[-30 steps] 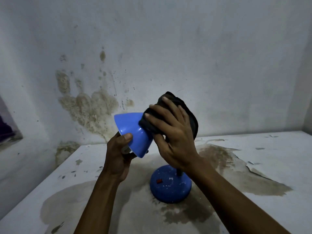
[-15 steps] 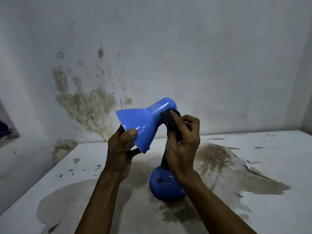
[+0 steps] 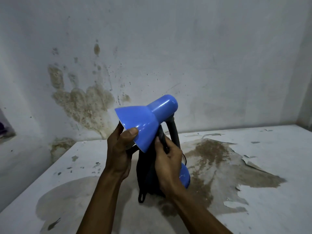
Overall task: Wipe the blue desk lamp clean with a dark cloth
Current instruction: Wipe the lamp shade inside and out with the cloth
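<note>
Dark cloth (image 3: 152, 176) is bunched in the fingers (image 3: 166, 146) of your right hand (image 3: 168, 164), which curl round it just under the lamp's shade, beside the black neck (image 3: 173, 130); most of the fabric hangs down loose in front of the base. Your left hand (image 3: 119, 149) grips the rim of the shade (image 3: 141, 122), thumb on the outside and fingers tucked inside the open mouth, so the head is tipped up and to the left.

Judging by this, you are working where shade meets neck. Gather the hanging slack into your palm first, or it will drag over the table and pick up grit. Hold the shade firm with the left hand and wrap the cloth round the neck, drawing it along in one direction. The blue desk lamp (image 3: 162, 107) stands near the middle of the table, its round base (image 3: 184, 174) mostly hidden behind your right wrist.

Outward, the white table (image 3: 253, 208) is badly stained brown with peeling flakes of its surface. Behind it the pale wall (image 3: 202, 56) carries damp, mouldy blotches at the left.
</note>
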### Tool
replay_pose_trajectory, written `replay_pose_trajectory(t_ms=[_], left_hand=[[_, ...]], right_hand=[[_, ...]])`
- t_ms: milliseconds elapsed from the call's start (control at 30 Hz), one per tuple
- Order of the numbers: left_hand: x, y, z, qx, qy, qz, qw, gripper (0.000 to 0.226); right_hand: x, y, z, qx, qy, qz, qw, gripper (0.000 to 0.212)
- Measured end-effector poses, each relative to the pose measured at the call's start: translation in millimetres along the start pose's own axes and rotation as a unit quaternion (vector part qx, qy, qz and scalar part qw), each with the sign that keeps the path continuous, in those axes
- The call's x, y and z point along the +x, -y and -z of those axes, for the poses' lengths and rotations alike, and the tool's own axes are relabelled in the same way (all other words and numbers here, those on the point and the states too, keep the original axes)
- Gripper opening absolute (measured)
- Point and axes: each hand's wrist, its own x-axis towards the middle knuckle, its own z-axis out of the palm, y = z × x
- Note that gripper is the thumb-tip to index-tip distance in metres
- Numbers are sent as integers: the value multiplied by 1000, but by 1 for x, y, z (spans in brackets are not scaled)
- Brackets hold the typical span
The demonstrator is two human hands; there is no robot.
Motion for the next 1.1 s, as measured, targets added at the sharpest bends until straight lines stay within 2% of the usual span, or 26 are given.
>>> replay_pose_trajectory(t_ms=[133, 267, 367, 433, 600, 667, 867, 967, 1100], left_hand=[[-2, 0, -1, 10, -16, -3, 1000, 79], [-1, -1, -5, 14, -34, -6, 999, 92], [-2, -1, -11, 11, -45, -4, 999, 93], [-3, -1, -16, 7, -53, -2, 999, 94], [-9, -1, -27, 25, -90, 5, 996, 98], [-13, -2, -31, 50, -92, 6, 995, 101], [-18, -1, -50, 80, -117, -8, 990, 120], [-23, 2, -60, 105, -126, -14, 986, 123], [-33, 0, -72, 160, -115, -25, 980, 116]], right_hand=[[1, 27, -9, 77, -4, -33, 996, 38], [-27, 37, -9, 32, -12, 57, 998, 34], [-40, 24, -6, 6, 28, 141, 990, 53], [-41, 16, -3, 2, 44, 155, 987, 61], [-28, 21, 8, 64, 34, -17, 997, 31], [-24, 33, 10, 88, 39, -25, 995, 31], [-26, 38, 18, 8, 15, 130, 991, 40], [-20, 28, 33, -81, 11, 227, 970, 48], [-6, 11, 56, -170, -13, 288, 942, 52]])
